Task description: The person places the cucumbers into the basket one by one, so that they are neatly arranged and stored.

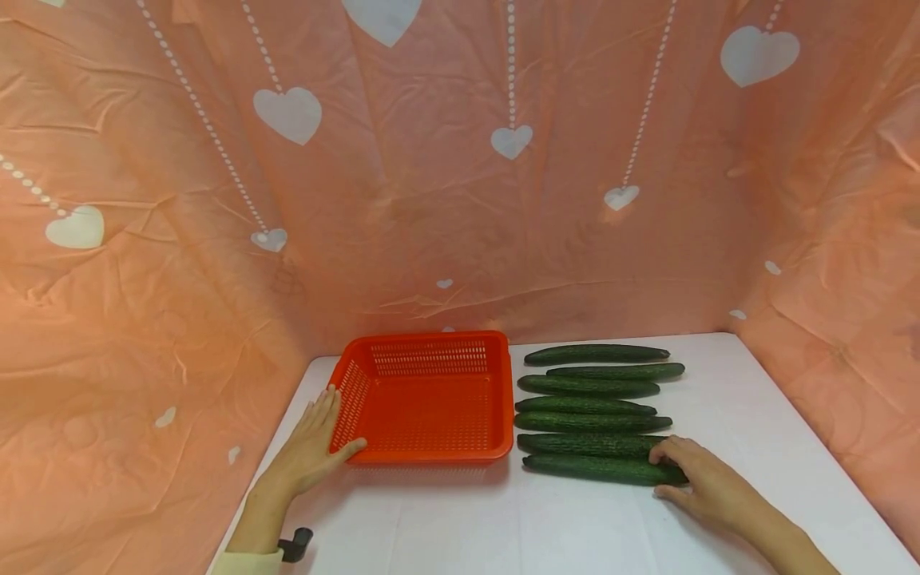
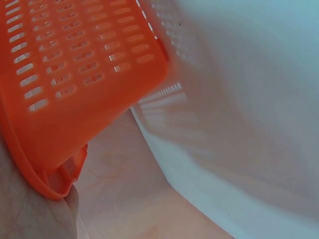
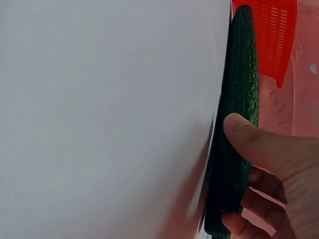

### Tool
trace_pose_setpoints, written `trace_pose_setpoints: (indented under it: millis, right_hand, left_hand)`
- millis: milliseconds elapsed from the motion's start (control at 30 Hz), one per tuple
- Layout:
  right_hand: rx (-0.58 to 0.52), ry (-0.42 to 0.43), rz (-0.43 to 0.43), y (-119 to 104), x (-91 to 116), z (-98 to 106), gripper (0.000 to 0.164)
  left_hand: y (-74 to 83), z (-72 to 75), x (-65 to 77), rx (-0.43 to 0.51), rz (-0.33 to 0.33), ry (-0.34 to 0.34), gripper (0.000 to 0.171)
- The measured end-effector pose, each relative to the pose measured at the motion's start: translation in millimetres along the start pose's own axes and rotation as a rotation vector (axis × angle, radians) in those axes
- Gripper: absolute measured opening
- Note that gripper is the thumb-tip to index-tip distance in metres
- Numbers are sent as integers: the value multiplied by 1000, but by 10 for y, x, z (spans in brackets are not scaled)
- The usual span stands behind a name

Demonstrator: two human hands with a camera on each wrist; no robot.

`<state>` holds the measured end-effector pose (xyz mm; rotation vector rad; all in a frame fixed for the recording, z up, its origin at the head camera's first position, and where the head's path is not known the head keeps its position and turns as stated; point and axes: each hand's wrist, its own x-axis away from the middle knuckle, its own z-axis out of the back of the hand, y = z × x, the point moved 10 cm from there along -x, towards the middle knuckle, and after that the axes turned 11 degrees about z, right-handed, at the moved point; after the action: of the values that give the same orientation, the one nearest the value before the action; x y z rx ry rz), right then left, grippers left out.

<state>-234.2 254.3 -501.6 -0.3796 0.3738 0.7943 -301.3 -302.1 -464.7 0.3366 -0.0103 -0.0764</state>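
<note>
An orange-red plastic basket (image 1: 424, 456) with slotted sides stands at the left of the table, its inside bare. My left hand (image 1: 309, 447) rests against its left rim, fingers extended and the thumb by the front corner. In the left wrist view the basket's slotted wall (image 2: 99, 89) rises beside the palm (image 2: 30, 209). Several dark green cucumbers lie in a row right of the basket. My right hand (image 1: 707, 483) grips the nearest cucumber (image 1: 596, 468) around its right end. The right wrist view has the thumb (image 3: 249, 134) on one side of this cucumber (image 3: 239, 84), with fingers curled on the other.
Behind the gripped cucumber, close alongside, lies another cucumber (image 1: 585, 444); the farthest cucumber (image 1: 596, 354) is near the back edge. A white cloth covers the table (image 1: 460, 527). Orange sheeting with white hearts (image 1: 287, 116) encloses the back and sides. A small black object (image 1: 296, 545) is beside the left wrist.
</note>
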Motion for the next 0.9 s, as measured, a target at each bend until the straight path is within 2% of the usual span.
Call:
trace_pose_setpoints:
  millis: [200,400,467,567,633,700,900]
  right_hand:
    - [-45,-99,1,-11,1,-87,39]
    - [-40,-87,-21,-10,-14,-56,35]
    - [-92,-99,-60,4,-2,-62,35]
    - [-229,-99,-121,22,6,-66,34]
    - [-342,-86,-152,31,1,-60,33]
    - [-387,-46,-157,34,-21,-20,32]
    - [-330,57,-131,26,-76,142,34]
  left_hand:
    - [3,0,7,-10,-6,6,107]
    - [-7,-6,6,2,-2,2,107]
    - [-7,-9,5,3,-1,-1,108]
    - [-9,-11,3,-3,-2,-1,108]
    - [-9,-8,2,-9,-3,2,108]
    - [-7,-6,3,-12,-4,4,108]
    - [3,1,7,-14,-9,5,107]
